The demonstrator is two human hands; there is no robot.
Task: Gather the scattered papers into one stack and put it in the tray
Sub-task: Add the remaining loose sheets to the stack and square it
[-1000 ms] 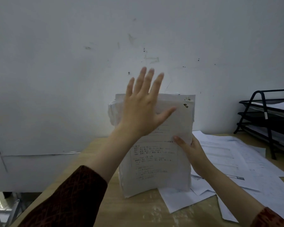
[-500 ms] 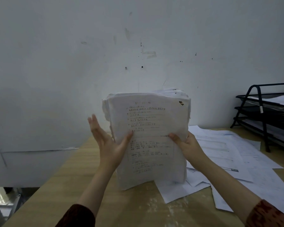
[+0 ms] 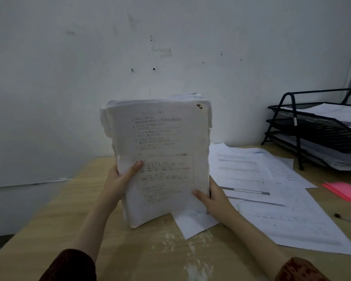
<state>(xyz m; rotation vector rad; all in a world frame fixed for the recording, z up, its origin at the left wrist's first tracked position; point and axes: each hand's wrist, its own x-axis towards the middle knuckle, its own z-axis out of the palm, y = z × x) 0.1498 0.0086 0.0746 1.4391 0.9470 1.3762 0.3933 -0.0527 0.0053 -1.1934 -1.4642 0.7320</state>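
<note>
i hold the paper stack upright on the desk, left hand and right hand gripping its side edges, likely to square it. loose sheets lie beside it; the tray stands well apart, right.

A: Where, the stack of papers?
B: Upright at the bench's middle, lower edge down on the bench top, wall behind. Left hand at its left edge, right hand at its lower right edge.
A: And right of it?
B: Loose sheets spread flat across the bench, some overlapping, one tucked under the stack's lower right corner. Further right, sticky notes; nearer, a pen.
A: Far right?
B: Three-tier tray, behind the sheets, against the wall, papers in its tiers.
</note>
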